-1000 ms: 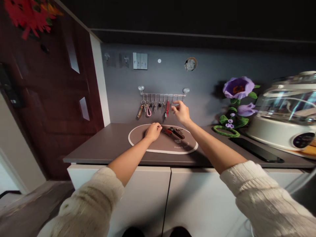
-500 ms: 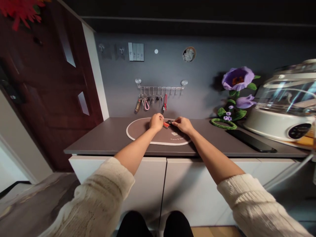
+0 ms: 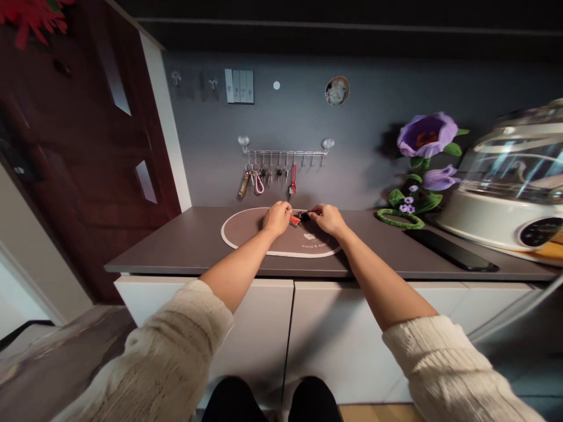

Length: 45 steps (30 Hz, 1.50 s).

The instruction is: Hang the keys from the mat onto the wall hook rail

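Over the brown oval mat (image 3: 246, 231), my two hands meet from either side around a small bunch of keys (image 3: 301, 216) with a red tag (image 3: 294, 220). My left hand (image 3: 278, 218) is closed, its fingertips at the red tag's end of the bunch. My right hand (image 3: 328, 219) pinches the dark end of the bunch between thumb and fingers. The keys are small and partly covered by the fingers, so their exact shapes are hard to make out.
Behind the hands, a clear hook rail (image 3: 285, 153) holds several keys and a red strap (image 3: 293, 179). To the right are a purple artificial flower (image 3: 426, 135), a black phone (image 3: 448, 249) and a white appliance (image 3: 497, 217) with a clear dome. A dark red door (image 3: 88, 176) stands left.
My right hand has shifted slightly up and away from my left, and the dark end of the bunch shows more. The view has tilted a little.
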Motion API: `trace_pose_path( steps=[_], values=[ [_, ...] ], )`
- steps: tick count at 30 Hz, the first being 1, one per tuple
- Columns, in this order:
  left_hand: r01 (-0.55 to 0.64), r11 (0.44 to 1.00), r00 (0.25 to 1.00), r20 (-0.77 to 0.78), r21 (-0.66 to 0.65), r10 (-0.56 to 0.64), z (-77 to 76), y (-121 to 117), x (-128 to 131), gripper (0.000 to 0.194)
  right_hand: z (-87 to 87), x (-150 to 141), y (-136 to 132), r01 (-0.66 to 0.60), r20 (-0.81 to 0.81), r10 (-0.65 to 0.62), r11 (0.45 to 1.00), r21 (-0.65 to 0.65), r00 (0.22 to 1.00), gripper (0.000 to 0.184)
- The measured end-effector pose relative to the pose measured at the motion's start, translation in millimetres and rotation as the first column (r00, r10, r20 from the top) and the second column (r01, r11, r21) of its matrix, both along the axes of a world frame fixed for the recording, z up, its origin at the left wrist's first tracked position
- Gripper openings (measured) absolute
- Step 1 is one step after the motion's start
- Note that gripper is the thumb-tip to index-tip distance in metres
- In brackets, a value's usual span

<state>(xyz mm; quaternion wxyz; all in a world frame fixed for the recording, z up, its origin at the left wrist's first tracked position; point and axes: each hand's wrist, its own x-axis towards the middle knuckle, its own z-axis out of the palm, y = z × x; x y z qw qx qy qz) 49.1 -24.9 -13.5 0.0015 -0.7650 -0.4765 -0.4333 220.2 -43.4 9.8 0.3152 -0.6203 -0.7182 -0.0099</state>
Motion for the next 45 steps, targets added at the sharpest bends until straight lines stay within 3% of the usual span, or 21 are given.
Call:
trace_pose_path(
  steps=[5, 11, 15, 20, 28, 35, 45],
  values=[
    [0.043, 0.999, 0.999, -0.003, 0.020, -0.043, -1.3, 0.4, 0.5, 0.014, -2.2, -1.5, 4.2, -0.048, -0.349, 0.050, 0.999, 0.016, 0.936, 0.017],
    [0.064, 0.997, 0.998, -0.014, 0.049, -0.064, -1.2, -0.1, 2.1, 0.014, -5.5, -1.6, 15.1, -0.176, -0.748, 0.196, 0.979, 0.108, 0.634, 0.014],
    [0.082, 0.995, 0.996, -0.028, 0.049, -0.081, -0.2, -2.3, 3.4, 0.014, -1.4, -3.1, 13.1, -0.226, -0.860, 0.258, 0.959, 0.172, 0.440, 0.018],
    [0.097, 0.993, 0.995, -0.041, 0.060, -0.095, 0.2, -2.6, 4.7, 0.015, 5.3, -5.3, 5.4, -0.275, -0.903, 0.302, 0.936, 0.220, 0.305, 0.023],
    [0.138, 0.987, 0.990, -0.048, 0.083, -0.135, 1.2, -5.3, 6.2, 0.017, 9.8, -7.0, 1.6, -0.319, -0.909, 0.349, 0.909, 0.269, 0.227, 0.022],
    [0.161, 0.978, 0.986, -0.061, 0.131, -0.155, 4.2, -10.2, 8.0, 0.021, 15.1, -13.2, -7.6, -0.425, -0.896, 0.431, 0.834, 0.351, 0.107, 0.022],
    [0.047, 0.993, 0.998, -0.053, 0.110, -0.042, 8.5, -15.1, 8.1, 0.020, 13.5, -16.2, -10.0, -0.530, -0.890, 0.447, 0.777, 0.339, 0.086, 0.021]
  ],
)
